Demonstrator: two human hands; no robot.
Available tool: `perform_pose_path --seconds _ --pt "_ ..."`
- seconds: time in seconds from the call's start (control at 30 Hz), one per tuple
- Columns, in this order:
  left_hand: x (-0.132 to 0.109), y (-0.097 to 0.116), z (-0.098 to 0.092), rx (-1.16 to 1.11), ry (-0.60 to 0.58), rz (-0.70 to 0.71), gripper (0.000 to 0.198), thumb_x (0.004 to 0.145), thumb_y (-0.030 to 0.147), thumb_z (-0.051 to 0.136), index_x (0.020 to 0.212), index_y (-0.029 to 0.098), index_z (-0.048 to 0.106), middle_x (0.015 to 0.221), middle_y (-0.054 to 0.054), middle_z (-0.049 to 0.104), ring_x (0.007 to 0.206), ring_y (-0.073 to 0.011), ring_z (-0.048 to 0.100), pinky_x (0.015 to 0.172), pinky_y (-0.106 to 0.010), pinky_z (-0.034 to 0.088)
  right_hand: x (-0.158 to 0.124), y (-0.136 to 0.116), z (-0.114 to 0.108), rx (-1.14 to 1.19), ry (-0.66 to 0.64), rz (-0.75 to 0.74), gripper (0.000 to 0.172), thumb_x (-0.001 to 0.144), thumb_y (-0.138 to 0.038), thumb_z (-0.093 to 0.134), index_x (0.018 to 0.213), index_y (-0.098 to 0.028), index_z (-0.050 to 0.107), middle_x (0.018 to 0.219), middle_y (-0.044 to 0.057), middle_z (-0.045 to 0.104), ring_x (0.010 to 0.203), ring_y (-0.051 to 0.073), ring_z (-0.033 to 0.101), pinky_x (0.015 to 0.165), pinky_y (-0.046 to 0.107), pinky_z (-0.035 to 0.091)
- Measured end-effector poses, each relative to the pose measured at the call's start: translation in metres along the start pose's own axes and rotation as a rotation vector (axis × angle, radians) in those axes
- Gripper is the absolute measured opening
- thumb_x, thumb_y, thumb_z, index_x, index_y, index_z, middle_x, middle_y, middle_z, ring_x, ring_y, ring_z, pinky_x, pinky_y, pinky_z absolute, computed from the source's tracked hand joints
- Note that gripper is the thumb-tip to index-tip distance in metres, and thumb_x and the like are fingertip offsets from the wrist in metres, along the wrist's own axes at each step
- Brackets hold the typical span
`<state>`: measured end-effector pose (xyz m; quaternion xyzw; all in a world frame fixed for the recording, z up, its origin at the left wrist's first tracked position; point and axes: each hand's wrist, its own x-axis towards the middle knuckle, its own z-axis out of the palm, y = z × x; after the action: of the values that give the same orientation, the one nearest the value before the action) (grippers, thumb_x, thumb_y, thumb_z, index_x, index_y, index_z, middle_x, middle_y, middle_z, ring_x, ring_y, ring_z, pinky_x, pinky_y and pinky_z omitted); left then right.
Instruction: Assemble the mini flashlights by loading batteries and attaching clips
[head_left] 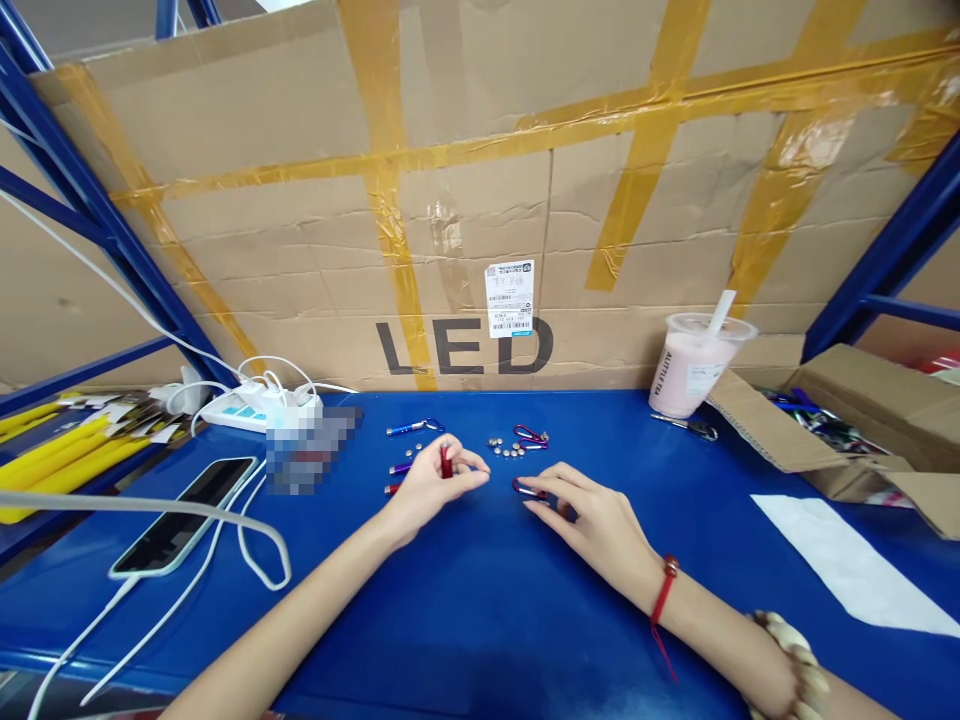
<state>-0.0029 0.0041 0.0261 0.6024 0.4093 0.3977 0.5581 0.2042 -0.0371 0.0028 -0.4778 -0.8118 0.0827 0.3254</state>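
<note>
My left hand (pixel 435 485) rests on the blue table (pixel 480 590) with its fingers closed round a small red tube-shaped piece (pixel 447 461), held upright. My right hand (pixel 589 510) lies just to the right, its fingertips pinched on a small red carabiner clip (pixel 525 488) against the table. A cluster of small silver button cells (pixel 505 447) lies just beyond both hands, with another red carabiner (pixel 531 436) beside it. A blue mini keychain light (pixel 412 428) and purple and red ones (pixel 397 468) lie near my left hand.
A pink drink cup with a straw (pixel 694 365) stands at the back right, next to an open cardboard box (pixel 840 420) of parts. A phone (pixel 184 515), white cables and a power strip (pixel 255 408) sit on the left. White paper (pixel 840 560) lies at the right. Taped cardboard forms the back wall.
</note>
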Motion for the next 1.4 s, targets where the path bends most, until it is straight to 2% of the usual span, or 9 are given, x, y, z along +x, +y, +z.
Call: perform_pose_path --seconds 0.2,0.3,0.43,0.53,0.63,0.8,0.93,1.17,1.4 --pt "-0.013 -0.005 0.029 -0.368 -0.153 -0.204 0.056 0.056 0.034 0.079 0.069 0.02 0.026 0.07 0.002 0.056 0.052 -0.0041 0.041 0.044 -0.017 0.02 -0.002 -0.008 0.002 0.095 0.133 -0.158 0.024 0.085 -0.035 0.051 0.1 -0.024 0.066 0.09 0.003 0.064 0.06 0.007 0.059 0.057 0.018 0.047" --pt "-0.016 -0.004 0.033 -0.43 -0.164 -0.238 0.057 0.055 0.036 0.08 0.069 0.019 0.028 0.067 0.003 0.054 0.051 -0.0036 0.039 0.043 -0.018 0.02 -0.002 -0.011 0.002 0.138 0.197 -0.195 0.021 0.085 -0.032 0.052 0.092 -0.022 0.069 0.085 0.004 0.065 0.063 0.009 0.061 0.058 0.019 0.048" --pt "-0.016 -0.004 0.035 -0.424 -0.16 -0.244 0.057 0.055 0.038 0.08 0.069 0.019 0.028 0.066 0.003 0.052 0.05 -0.0032 0.037 0.044 -0.018 0.02 -0.002 -0.015 0.001 0.234 0.182 -0.132 0.02 0.082 -0.035 0.055 0.087 -0.021 0.07 0.08 0.003 0.064 0.052 0.007 0.055 0.049 0.019 0.046" --pt "-0.017 -0.005 0.035 -0.376 -0.176 -0.222 0.056 0.057 0.037 0.078 0.07 0.02 0.026 0.069 0.003 0.054 0.051 -0.0033 0.037 0.044 -0.018 0.021 -0.002 -0.017 0.001 0.282 0.158 -0.077 0.019 0.081 -0.036 0.057 0.084 -0.021 0.069 0.079 0.003 0.064 0.05 0.007 0.054 0.047 0.02 0.045" --pt "-0.017 -0.006 0.035 -0.264 -0.186 -0.128 0.052 0.063 0.04 0.074 0.07 0.02 0.026 0.074 0.002 0.055 0.052 -0.0036 0.037 0.046 -0.018 0.025 -0.002 -0.015 0.001 0.275 0.146 -0.08 0.018 0.08 -0.036 0.058 0.081 -0.021 0.068 0.079 0.003 0.065 0.051 0.008 0.055 0.048 0.02 0.045" --pt "-0.018 -0.015 0.034 0.008 -0.259 0.015 0.035 0.078 0.047 0.054 0.075 0.019 0.033 0.078 0.0 0.053 0.05 -0.0052 0.042 0.045 -0.02 0.03 -0.003 -0.01 -0.002 0.255 0.197 -0.087 0.013 0.081 -0.029 0.057 0.082 -0.022 0.068 0.08 0.003 0.065 0.063 0.01 0.059 0.054 0.02 0.046" --pt "-0.022 -0.017 0.036 0.201 -0.334 0.044 0.028 0.076 0.038 0.059 0.078 0.019 0.038 0.078 0.002 0.054 0.051 -0.0056 0.038 0.05 -0.021 0.031 -0.003 -0.008 -0.005 0.255 0.238 -0.048 0.015 0.083 -0.027 0.055 0.085 -0.022 0.069 0.081 0.003 0.065 0.064 0.011 0.059 0.052 0.02 0.045" --pt "-0.026 -0.015 0.04 0.358 -0.306 0.04 0.028 0.072 0.032 0.064 0.075 0.018 0.04 0.06 0.008 0.036 0.054 -0.0079 0.031 0.05 -0.02 0.027 -0.005 -0.013 0.002 0.313 0.095 -0.087 0.016 0.083 -0.028 0.055 0.086 -0.022 0.069 0.081 0.003 0.063 0.06 0.009 0.056 0.051 0.02 0.043" --pt "-0.026 -0.017 0.039 0.418 -0.32 0.064 0.026 0.073 0.03 0.062 0.075 0.018 0.039 0.064 0.007 0.034 0.055 -0.0072 0.03 0.05 -0.02 0.027 -0.004 -0.013 0.002 0.313 -0.016 -0.056 0.021 0.085 -0.032 0.052 0.089 -0.023 0.07 0.08 0.002 0.061 0.057 0.008 0.052 0.051 0.02 0.041"
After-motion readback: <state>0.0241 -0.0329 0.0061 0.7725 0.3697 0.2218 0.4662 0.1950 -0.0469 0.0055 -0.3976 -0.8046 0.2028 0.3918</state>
